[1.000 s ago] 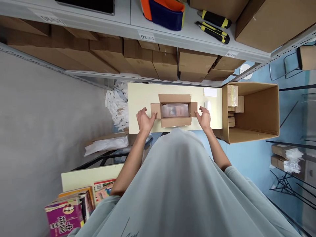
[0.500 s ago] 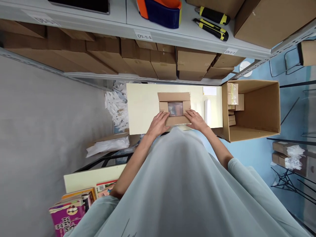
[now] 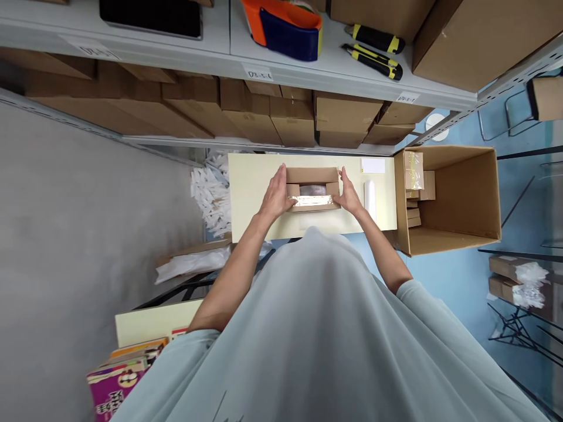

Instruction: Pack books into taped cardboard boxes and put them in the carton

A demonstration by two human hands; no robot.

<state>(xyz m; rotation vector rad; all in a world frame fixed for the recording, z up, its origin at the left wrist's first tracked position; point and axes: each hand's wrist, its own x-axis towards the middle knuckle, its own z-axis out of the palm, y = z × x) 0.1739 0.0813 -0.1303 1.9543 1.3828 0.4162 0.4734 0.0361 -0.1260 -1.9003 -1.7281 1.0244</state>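
Observation:
A small cardboard box [image 3: 312, 174] lies on the cream tabletop [image 3: 255, 176]. Its side flaps are folded inward, and something in clear plastic [image 3: 312, 190] shows in the opening between them. The near flap [image 3: 313, 201] is tilted inward and has shiny tape along it. My left hand [image 3: 277, 193] is at the box's left side, fingers along the wall and thumb on the near flap's left end. At the right side is my right hand [image 3: 348, 192], its fingers raised by the far corner and its thumb on the flap's right end.
A white roll [image 3: 370, 197] and a white label [image 3: 373, 166] lie right of the box. Beyond them stands a large open carton [image 3: 457, 193] holding small boxes. Overhead, a shelf [image 3: 308, 73] holds cutters [image 3: 377, 38], an orange-blue tape dispenser [image 3: 288, 32] and a black phone [image 3: 152, 17].
Both hands have moved from the near corners up along the box's sides. The near flap has risen from flat and now leans inward, its taped face catching light.

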